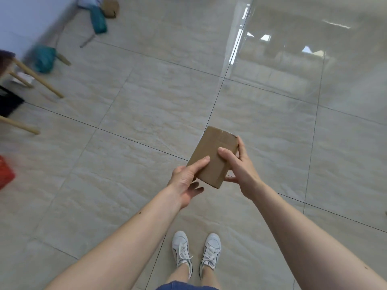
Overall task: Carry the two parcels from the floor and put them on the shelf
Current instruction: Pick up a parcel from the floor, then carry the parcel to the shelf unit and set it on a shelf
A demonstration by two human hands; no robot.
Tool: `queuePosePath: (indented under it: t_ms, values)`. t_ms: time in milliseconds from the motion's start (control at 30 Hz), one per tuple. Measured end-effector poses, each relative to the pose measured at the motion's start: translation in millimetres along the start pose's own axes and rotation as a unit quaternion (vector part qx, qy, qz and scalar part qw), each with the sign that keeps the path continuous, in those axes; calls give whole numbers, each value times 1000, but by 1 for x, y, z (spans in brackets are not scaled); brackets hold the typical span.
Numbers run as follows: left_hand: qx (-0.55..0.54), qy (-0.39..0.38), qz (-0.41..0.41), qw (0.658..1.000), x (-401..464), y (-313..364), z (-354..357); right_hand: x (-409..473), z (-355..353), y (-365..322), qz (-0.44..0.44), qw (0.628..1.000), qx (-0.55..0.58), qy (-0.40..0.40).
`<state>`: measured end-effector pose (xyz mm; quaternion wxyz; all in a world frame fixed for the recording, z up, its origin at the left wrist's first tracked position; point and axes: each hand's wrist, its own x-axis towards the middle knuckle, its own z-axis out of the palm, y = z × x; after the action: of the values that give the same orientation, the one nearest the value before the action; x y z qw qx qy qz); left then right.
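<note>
Right hand (240,166): thumb lies flat on top face of the held parcel (212,156), other fingers wrap the far right edge and underside; one fingertip pokes out below the box near its lower right corner. Closed on the parcel. Left hand (186,181): thumb pressed on the top face near the lower left edge, remaining fingers curled beneath the box, partly hidden. Also gripping it. Both forearms bare, reaching in from bottom of frame.

Held parcel: small brown cardboard box, rectangular, flat, plain top face, clear tape strip visible across the far end, short side wall showing at the near corner. Tilted diagonally, long axis running lower left to upper right. Held in the air, center-right of frame, above the floor (146,114).

Second parcel (110,7): same brown cardboard look, lying on the floor at top left of frame, blurred, well apart from the hands. Just beside it a teal bag (98,20).

Outward: glossy beige tiled floor with dark grout lines, bright reflections upper right. White sneakers (195,253) with laces at bottom center, directly below the hands in frame. Left edge: light wooden furniture legs (38,80), another teal bundle (44,58), a red object (5,172) cut off by the frame, a dark item (8,102) above it. Pale wall (27,15) in the upper left corner. Left side motion-blurred.
</note>
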<state>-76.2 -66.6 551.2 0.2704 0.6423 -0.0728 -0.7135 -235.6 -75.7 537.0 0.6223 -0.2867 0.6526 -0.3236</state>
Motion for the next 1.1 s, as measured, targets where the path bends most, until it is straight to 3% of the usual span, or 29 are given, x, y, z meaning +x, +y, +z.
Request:
queuePosePath:
  t_ms: [300, 567, 933, 1100]
  values:
    - [64, -91, 52, 992, -86, 51, 23, -65, -20, -79, -57, 998, 11, -31]
    - [-16, -80, 57, 995, -127, 60, 48, -102, -21, -108, -114, 990, -13, 86]
    - [-7, -73, 161, 984, -160, 68, 65, -148, -39, -140, -168, 978, -22, 123]
    - [9, -73, 227, 971, -169, 67, 70, -159, -46, -145, -129, 983, -1, 130]
